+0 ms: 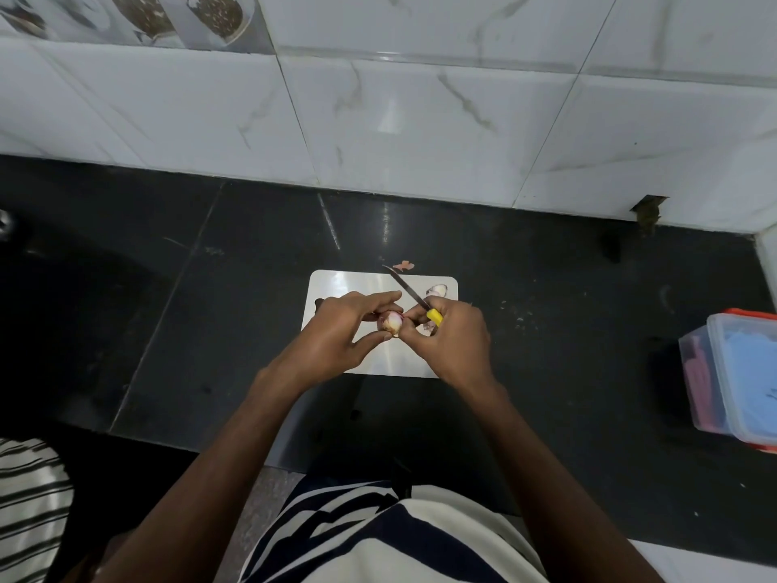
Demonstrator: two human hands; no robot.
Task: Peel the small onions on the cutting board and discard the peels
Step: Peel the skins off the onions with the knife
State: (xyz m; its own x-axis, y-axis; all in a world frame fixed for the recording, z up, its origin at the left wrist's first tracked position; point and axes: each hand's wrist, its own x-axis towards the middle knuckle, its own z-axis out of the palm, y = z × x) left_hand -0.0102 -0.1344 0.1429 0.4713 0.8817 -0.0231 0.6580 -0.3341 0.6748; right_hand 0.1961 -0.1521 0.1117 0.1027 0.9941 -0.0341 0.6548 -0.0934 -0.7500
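A small onion (390, 321), pale with pink skin, is pinched between the fingers of my left hand (340, 330) just above the white cutting board (336, 284). My right hand (456, 336) grips a knife (410, 292) by its yellow handle, blade pointing up and to the left, while its fingertips touch the onion's right side. Another onion piece or peel (437, 290) lies at the board's far right corner. A pink scrap of peel (404, 265) rests on the counter just beyond the board.
The board lies on a black stone counter (210, 309) against a white tiled wall. A clear plastic box (733, 376) with blue and pink contents and a red lid underneath stands at the right edge. Small crumbs dot the counter right of the board.
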